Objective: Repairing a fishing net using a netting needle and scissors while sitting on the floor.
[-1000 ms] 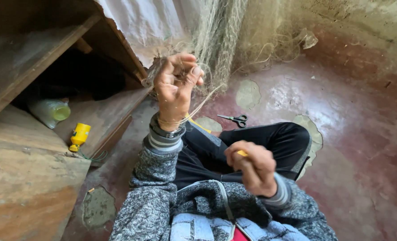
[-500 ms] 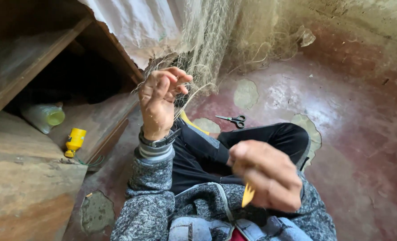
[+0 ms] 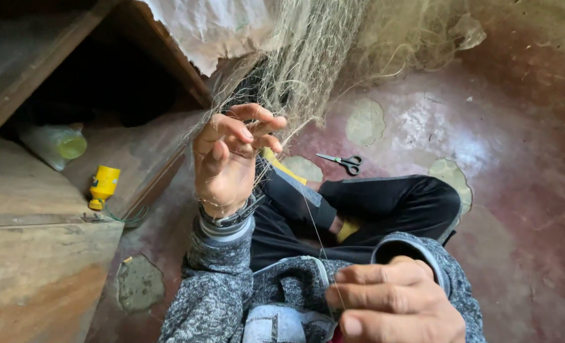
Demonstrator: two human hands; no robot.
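Left hand (image 3: 231,155) pinches pale fine-mesh fishing net (image 3: 308,57); right hand (image 3: 394,302) clenched on thin taut twine (image 3: 317,232). Overpulling likely snaps twine or tears mesh.

Open floor (image 3: 498,146) rightward past scissors (image 3: 341,162); wooden shelf (image 3: 34,216) leftward.

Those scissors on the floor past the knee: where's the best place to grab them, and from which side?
Probably by the black handle loops at the right end of the scissors. They lie flat on the red floor, blades pointing left toward the net. Come from above on the right, clear of the tips; the loops are the thickest part and give fingers a hold.
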